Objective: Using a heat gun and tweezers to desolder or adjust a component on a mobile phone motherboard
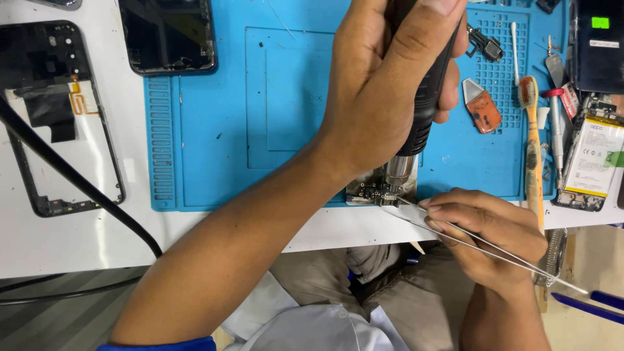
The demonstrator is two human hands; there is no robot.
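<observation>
My left hand grips the black handle of a hot-air tool, whose metal nozzle points down at a small circuit board. The board lies at the near edge of the blue work mat. My right hand pinches thin metal tweezers, and their tips reach the board just beside the nozzle. Both hands are close together over the table's front edge.
An opened phone frame lies on the white table at left, crossed by a black cable. A dark-screened phone sits at the mat's far left corner. At right are an orange part, a toothbrush, a screwdriver and an open phone with its battery.
</observation>
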